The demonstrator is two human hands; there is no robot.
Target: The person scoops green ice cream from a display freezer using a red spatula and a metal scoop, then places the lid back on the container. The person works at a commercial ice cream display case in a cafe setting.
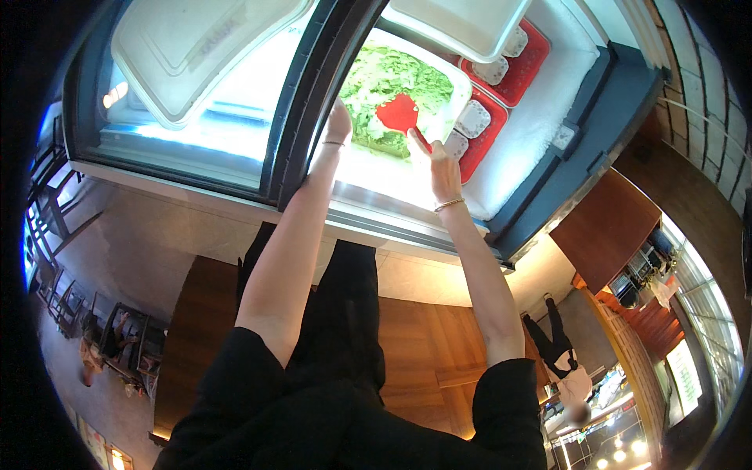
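Note:
My right hand grips the handle of a red plastic scoop. Its bowl rests on pale green shredded food, probably leafy greens, in a white plastic tub. The tub sits inside an open chest freezer with frosted walls. My left hand is at the tub's left side, close to the dark frame of the sliding glass lid. Its fingers are mostly hidden, so whether it holds the rim is unclear.
Red baskets with white speckled blocks stand right of the tub. A white lid overhangs its far side; another white lid lies at left. A person stands behind at right; chairs are at left.

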